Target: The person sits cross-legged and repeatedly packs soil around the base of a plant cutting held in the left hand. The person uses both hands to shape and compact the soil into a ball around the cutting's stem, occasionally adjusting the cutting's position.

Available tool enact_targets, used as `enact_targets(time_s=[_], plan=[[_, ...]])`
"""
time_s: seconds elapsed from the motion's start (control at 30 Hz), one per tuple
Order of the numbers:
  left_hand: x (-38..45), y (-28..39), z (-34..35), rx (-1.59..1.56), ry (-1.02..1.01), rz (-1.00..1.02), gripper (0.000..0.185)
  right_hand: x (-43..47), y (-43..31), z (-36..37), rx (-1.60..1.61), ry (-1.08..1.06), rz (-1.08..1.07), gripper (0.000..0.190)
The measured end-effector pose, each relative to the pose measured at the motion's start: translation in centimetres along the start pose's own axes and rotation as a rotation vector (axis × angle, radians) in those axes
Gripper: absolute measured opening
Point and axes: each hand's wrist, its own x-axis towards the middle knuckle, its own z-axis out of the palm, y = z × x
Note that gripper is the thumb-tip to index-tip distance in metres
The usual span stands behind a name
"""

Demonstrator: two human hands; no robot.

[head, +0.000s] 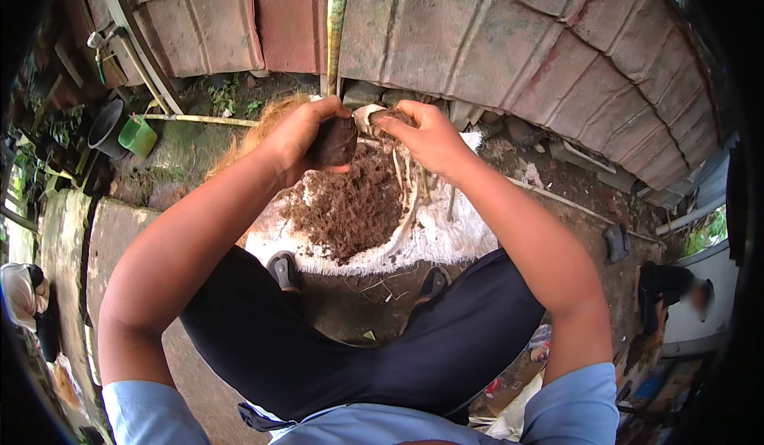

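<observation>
My left hand [301, 137] is closed around a dark brown rounded lump [335, 140]; whether it is a soil-filled bag or a shell I cannot tell. Close beside it, my right hand [424, 128] pinches a clump of brown fibrous material [399, 116]. A pale, curled piece [365, 116] shows between the hands, partly hidden by the fingers. Below them, loose brown coir-like fibre [358, 206] is heaped on a white woven sack [459, 230]. A mottled green-yellow stalk [335, 33] stands upright behind my left hand, its lower end hidden.
Golden fibre [245, 140] lies left of the sack. Beyond are a green plastic container [137, 136], a dark bucket [107, 128] and a pipe with a tap [98, 40]. Roof tiles [430, 33] line the far side. Other people [668, 290] are at the right and left edges.
</observation>
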Motion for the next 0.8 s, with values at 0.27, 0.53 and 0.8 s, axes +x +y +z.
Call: enact_targets(time_s=[0.27, 0.53, 0.8], plan=[[1.4, -1.1, -0.7, -0.112, -0.169, 0.050, 0.034, -0.2, -0.6, -0.4, 0.516, -0.149, 0.078, 0.025], [4.2, -0.7, -1.2, -0.069, -0.338, 0.059, 0.055, 0.5, 0.4, -2.1, 0.631, -0.192, 0.216, 0.028], [6.2, -1.3, -1.5, -0.087, -0.280, 0.024, 0.057, 0.7, 0.7, -2.6, 0.559, -0.130, 0.078, 0.021]])
